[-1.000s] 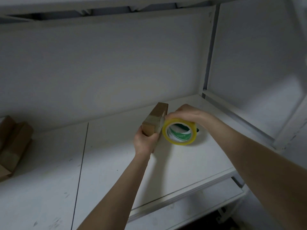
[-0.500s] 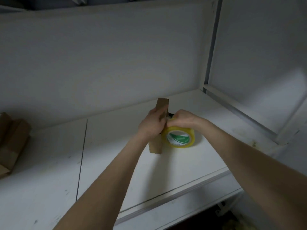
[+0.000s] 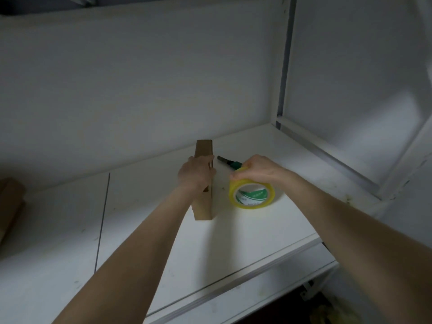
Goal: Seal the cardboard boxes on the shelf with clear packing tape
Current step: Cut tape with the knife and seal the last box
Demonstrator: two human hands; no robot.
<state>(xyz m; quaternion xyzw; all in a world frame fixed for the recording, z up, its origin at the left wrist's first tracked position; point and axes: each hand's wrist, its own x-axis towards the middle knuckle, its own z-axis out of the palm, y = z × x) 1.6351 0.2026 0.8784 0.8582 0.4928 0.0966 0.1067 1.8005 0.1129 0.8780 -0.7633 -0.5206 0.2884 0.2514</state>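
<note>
The slim cardboard box (image 3: pixel 203 206) stands on its narrow edge in the middle of the white shelf (image 3: pixel 233 242), with one long thin face turned to the camera. The left hand (image 3: pixel 195 175) grips it from the left side near the upper part, and its fingers (image 3: pixel 209 159) are curled over the edge onto the right face. I judge this box to be light and rather stiff, but empty card like this can bend at the flaps, so it is better to hold it across the edges and not to press on the middle of a face. Standing on such a thin side, it will probably fall over if the hand lets go. Just beside the box, to the right, the tape roll (image 3: pixel 251 195) rests on its rim on the shelf. The right hand (image 3: pixel 254 169) holds it from above, with its fingers (image 3: pixel 236 177) bent around the top of the ring. A pale strip seems to run from the roll to the box, but clear tape is hard to see here. The roll is firm and easy to hold by the ring; the free tape will be sticky and thin, and it can fold onto itself. A small knife (image 3: pixel 228 161) lies behind the right hand, and more boxes (image 3: pixel 9 202) are at the far left.
</note>
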